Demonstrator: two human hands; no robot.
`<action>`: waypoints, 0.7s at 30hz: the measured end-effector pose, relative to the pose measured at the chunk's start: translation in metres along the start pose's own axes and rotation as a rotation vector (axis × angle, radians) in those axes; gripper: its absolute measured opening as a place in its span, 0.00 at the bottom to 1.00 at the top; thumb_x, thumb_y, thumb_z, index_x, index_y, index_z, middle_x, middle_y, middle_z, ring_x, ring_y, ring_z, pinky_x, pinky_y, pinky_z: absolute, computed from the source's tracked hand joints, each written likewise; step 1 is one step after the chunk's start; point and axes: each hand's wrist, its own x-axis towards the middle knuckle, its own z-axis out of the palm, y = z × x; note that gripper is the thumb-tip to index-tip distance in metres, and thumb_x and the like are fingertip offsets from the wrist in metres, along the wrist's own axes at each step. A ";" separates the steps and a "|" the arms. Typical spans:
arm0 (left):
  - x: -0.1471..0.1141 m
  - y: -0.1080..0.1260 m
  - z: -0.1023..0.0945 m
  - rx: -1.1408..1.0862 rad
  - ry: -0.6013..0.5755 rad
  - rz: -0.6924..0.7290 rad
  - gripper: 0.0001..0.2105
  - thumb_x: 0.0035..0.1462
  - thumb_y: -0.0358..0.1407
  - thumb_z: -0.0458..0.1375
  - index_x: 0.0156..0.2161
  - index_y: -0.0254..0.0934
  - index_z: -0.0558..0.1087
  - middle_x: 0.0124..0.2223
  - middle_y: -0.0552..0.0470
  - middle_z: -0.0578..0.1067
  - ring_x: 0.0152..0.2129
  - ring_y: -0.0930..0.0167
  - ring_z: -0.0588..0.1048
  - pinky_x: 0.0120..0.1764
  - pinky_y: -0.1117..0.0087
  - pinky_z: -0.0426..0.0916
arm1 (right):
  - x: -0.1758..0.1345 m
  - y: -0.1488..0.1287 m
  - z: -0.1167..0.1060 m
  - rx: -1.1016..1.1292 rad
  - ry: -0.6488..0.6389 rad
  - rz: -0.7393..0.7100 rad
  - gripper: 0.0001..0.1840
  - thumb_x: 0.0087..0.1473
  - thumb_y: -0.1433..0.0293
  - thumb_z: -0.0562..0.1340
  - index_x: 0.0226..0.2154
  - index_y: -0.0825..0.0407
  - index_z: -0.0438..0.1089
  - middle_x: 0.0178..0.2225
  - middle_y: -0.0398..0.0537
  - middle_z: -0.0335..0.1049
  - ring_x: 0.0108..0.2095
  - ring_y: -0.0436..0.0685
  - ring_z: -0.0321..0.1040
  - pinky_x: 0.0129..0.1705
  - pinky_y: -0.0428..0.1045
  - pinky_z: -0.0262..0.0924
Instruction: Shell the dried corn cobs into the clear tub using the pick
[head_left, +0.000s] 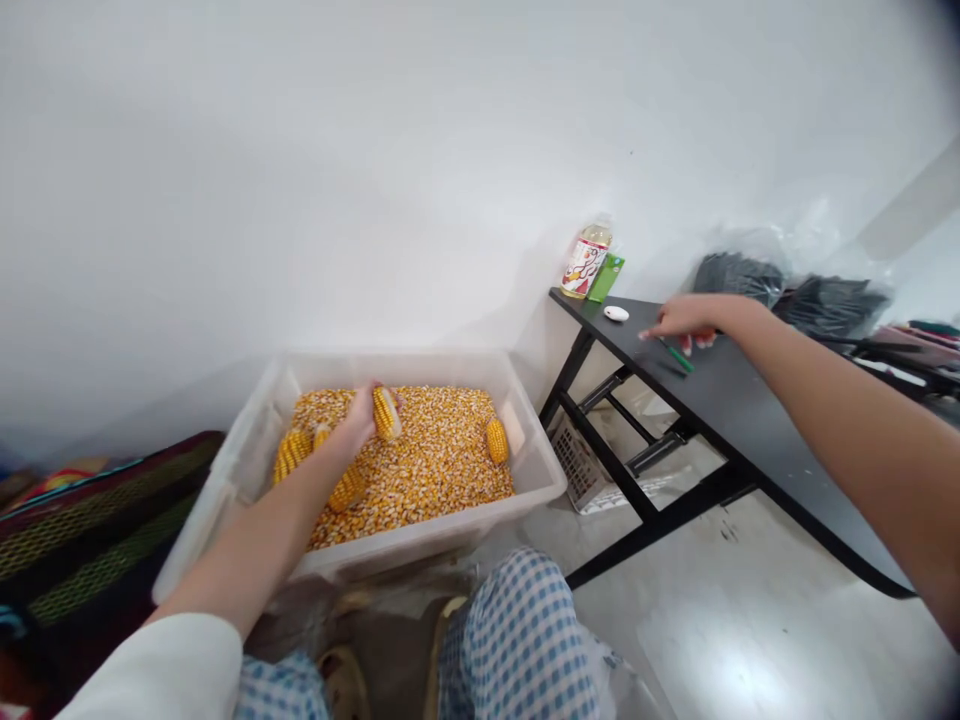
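Observation:
My left hand (pixel 363 408) is closed round a corn cob (pixel 386 413), with yellow kernels on one side and a pale end. It is above a clear plastic bin (pixel 536 470) filled with loose corn kernels (pixel 427 460). More cobs lie at the bin's left, partly behind my forearm, and a single cob (pixel 496 441) rests by its right wall. Over the dark table (pixel 750 410), my right hand (pixel 686 318) has its fingers bent at a thin tool with a green handle (pixel 681 358). The tool's other end is hidden by the fingers, so its kind does not show.
A bottle of yellow liquid (pixel 586 262), a green box (pixel 606 278) and a small white object (pixel 616 314) stand on the table's far end. Bags with dark contents (pixel 739 277) are behind it. Beneath is a plastic basket (pixel 581 465). A dark mesh item (pixel 97 525) lies left of the bin.

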 end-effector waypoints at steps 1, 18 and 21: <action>0.003 -0.003 -0.001 0.016 -0.039 -0.005 0.06 0.49 0.33 0.48 0.27 0.34 0.66 0.15 0.53 0.66 0.16 0.70 0.71 0.23 0.72 0.68 | 0.001 -0.011 -0.013 0.043 0.133 -0.067 0.30 0.46 0.52 0.49 0.25 0.65 0.66 0.15 0.47 0.64 0.12 0.42 0.58 0.22 0.45 0.51; 0.040 -0.034 -0.045 0.253 0.096 0.011 0.04 0.47 0.35 0.52 0.25 0.38 0.66 0.16 0.50 0.68 0.17 0.68 0.71 0.25 0.69 0.65 | 0.048 -0.367 0.202 1.055 0.169 -0.729 0.21 0.50 0.51 0.50 0.27 0.53 0.60 0.24 0.42 0.63 0.27 0.49 0.62 0.29 0.43 0.58; 0.041 -0.038 -0.043 0.255 0.089 0.008 0.06 0.48 0.36 0.51 0.24 0.38 0.66 0.16 0.50 0.68 0.17 0.67 0.71 0.25 0.68 0.65 | 0.054 -0.358 0.207 0.830 0.095 -0.771 0.24 0.45 0.48 0.54 0.24 0.54 0.62 0.22 0.44 0.63 0.26 0.52 0.62 0.28 0.46 0.58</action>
